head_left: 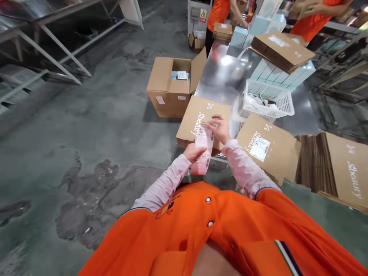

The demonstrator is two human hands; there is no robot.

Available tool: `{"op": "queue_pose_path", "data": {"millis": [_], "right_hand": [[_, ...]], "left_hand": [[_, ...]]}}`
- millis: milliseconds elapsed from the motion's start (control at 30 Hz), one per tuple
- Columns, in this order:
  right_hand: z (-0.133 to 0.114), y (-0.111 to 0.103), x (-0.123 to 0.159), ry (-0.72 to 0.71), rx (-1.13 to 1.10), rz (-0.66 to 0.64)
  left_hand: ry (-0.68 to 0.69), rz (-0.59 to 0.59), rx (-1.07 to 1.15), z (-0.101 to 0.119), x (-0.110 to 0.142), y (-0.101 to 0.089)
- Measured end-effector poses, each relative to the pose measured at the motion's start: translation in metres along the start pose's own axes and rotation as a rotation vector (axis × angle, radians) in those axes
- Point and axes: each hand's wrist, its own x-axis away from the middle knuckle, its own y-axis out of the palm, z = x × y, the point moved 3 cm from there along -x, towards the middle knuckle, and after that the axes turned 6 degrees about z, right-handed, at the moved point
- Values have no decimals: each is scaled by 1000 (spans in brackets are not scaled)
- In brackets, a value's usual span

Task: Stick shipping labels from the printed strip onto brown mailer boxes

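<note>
A strip of printed shipping labels (204, 147) hangs between my hands, its lower end dangling past the table's front edge. My left hand (194, 152) grips the strip partway down, thumb across its face. At the strip's upper end, the fingers of my right hand (219, 128) are closed in a pinch at its top corner. Directly beneath lies a stack of flat cardboard boxes (188, 119) with white "beauty" lettering. To the right, another flat box stack (267, 153) bears a white label (259, 148) on its top piece.
An open carton (168, 103) stands on the floor left of the metal table (211, 82). Beyond my right hand sits a white basket (268, 109) of small items. Folded cardboard (316, 165) lies far right. Light-blue boxes (263, 73) and two co-workers in orange (219, 15) are at the back.
</note>
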Motion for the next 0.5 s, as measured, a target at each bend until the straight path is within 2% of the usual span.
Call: {"op": "queue_pose_path", "data": {"millis": [100,167,200,267,333,400,500], "right_hand": [[30,21,-42,101,218,-20],[41,32,-58,136,366,-68],[42,37,-61,112,431,-105],[39,46,-58,-23,524,-233],[29,53,-40,-210,540,-398],[19,54,-8,-365,469,-529],[4,38,51,-559,220,-696]], "left_hand": [[-77,33,115,-27,2,-11],[-98,80,95,-44,17,-22],[-119,97,64,-52,28,-29],[-143,109,22,-59,53,-42],[-134,100,37,-53,73,-53],[-97,120,110,-34,80,-61],[-2,261,145,8,58,-67]]}}
